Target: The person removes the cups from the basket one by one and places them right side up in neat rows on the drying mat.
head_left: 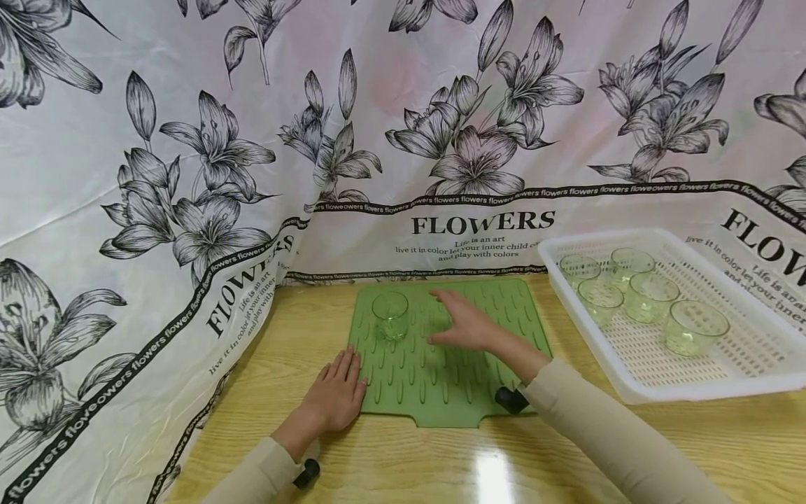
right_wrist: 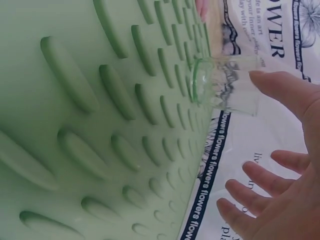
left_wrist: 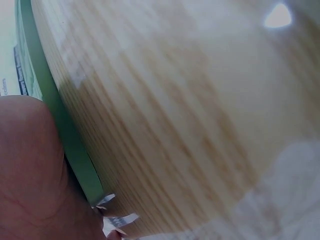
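One clear glass (head_left: pixel 392 323) stands on the left part of a green ridged drying mat (head_left: pixel 403 378). My right hand (head_left: pixel 464 325) hovers over the mat to the right of that glass, thumb and fingers spread apart with nothing between them. In the right wrist view the thumb overlaps the rim side of the glass (right_wrist: pixel 232 85), and the other fingers (right_wrist: pixel 260 185) are spaced apart. My left hand (head_left: pixel 336 392) lies flat at the mat's left edge, its fingertips on the border. The left wrist view shows part of that hand (left_wrist: pixel 30 165) beside the green edge (left_wrist: pixel 55 100).
A white perforated basket (head_left: pixel 604 357) at the right holds several clear glasses (head_left: pixel 693 327). Behind the mat hangs a flower-printed cloth (head_left: pixel 478 161), which also runs down the left side. Under everything is a glossy wooden table (head_left: pixel 403 462).
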The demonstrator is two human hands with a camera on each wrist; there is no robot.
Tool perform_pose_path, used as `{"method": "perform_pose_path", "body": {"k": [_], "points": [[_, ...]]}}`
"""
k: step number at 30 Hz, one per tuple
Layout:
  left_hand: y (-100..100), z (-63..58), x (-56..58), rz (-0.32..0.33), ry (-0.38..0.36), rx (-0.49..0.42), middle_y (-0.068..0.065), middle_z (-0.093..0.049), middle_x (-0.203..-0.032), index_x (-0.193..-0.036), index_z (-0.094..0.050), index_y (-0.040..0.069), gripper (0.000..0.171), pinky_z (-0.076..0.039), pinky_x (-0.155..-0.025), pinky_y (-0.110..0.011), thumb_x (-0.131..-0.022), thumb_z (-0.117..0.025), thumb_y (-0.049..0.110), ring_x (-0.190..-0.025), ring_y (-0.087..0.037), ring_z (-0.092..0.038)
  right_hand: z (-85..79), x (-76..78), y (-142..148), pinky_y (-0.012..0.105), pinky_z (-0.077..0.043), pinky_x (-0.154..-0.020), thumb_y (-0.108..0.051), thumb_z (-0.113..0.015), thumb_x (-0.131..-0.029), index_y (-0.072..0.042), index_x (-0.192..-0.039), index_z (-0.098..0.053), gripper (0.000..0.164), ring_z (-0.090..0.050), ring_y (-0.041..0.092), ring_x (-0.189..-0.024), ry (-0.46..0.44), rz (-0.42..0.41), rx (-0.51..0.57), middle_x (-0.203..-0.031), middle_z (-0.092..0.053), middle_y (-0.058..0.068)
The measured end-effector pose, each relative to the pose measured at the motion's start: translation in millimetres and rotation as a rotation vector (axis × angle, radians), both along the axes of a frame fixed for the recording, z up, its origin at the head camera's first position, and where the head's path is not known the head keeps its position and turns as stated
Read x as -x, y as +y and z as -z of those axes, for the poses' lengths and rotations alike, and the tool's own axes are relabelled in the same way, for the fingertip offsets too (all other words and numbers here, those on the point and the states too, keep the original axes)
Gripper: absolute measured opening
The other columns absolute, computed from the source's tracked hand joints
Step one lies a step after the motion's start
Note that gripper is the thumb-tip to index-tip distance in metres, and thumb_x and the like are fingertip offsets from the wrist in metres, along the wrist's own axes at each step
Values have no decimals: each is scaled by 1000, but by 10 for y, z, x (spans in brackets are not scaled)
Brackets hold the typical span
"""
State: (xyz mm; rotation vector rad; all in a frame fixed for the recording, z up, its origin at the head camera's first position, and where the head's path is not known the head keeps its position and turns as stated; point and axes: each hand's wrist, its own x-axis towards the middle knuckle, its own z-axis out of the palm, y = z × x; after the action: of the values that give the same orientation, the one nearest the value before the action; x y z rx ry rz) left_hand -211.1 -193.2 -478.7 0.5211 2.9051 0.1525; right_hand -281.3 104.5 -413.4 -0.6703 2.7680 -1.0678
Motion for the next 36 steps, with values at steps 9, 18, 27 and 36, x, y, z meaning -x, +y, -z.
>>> {"method": "perform_pose_path", "body": {"k": [9,18,27,36], "points": [[-55,171,75,0,29,7,-19,-11,-170,-162,-20,-1,63,-19,-123,-57,-113,-24,38,-157,-37,-12,-113,-166,113,59,-38,-113,-27,-83,-86,-1,-155,-39,85,-46,43,-139,71,7,-59,-154,-45,23],[-72,221,98,5,45,5,-19,-11,-170,-162,-21,-1,63,-20,-123,-57,-113,-24,39,-157,-36,-12,-270,-335,227,62,-42,-108,-25,-83,-86,-2,-153,-42,82,-49,45,-135,106,35,-71,-152,-47,24],[-89,273,122,8,51,27,-18,-11,-170,-163,-20,1,63,-21,-123,-56,-113,-24,39,-157,-35,-12,-433,-492,369,63,-40,-110,-25,-81,-87,-1,-153,-41,80,-47,46,-137,116,15,-52,-153,-46,24],[-105,263,112,13,58,11,-20,-13,-170,-162,-22,-1,63,-22,-122,-58,-113,-27,38,-156,-37,-14,-509,-627,595,65,-38,-109,-28,-81,-89,2,-151,-43,79,-47,48,-135,164,15,-40,-150,-48,26]]}}
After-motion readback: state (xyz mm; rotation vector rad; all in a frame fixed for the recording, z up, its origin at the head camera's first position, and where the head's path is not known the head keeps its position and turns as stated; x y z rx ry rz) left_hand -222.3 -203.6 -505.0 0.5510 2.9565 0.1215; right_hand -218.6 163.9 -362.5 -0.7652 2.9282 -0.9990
